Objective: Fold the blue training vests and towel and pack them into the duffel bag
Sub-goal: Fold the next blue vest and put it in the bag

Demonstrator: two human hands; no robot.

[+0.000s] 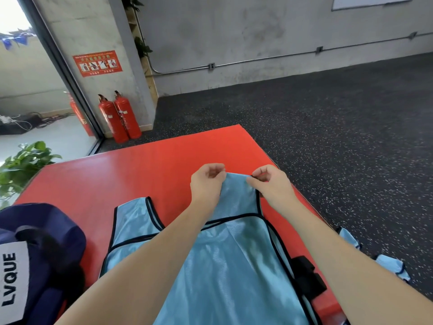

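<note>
Head view: your left hand (206, 181) and right hand (269, 184) each pinch a shoulder strap of the vest (225, 259), spreading it flat on the mat (117, 179) beside the bag (44, 249).

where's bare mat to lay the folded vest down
Bare red mat lies beyond the light blue mesh vest, between the navy duffel bag and the mat's far edge. It is crowded near the person: both hands pinch the vest's shoulder strap, and the bag fills the left corner.

Vest (225, 266) lies on mat (140, 165), duffel bag (39, 254) to its left.
</note>
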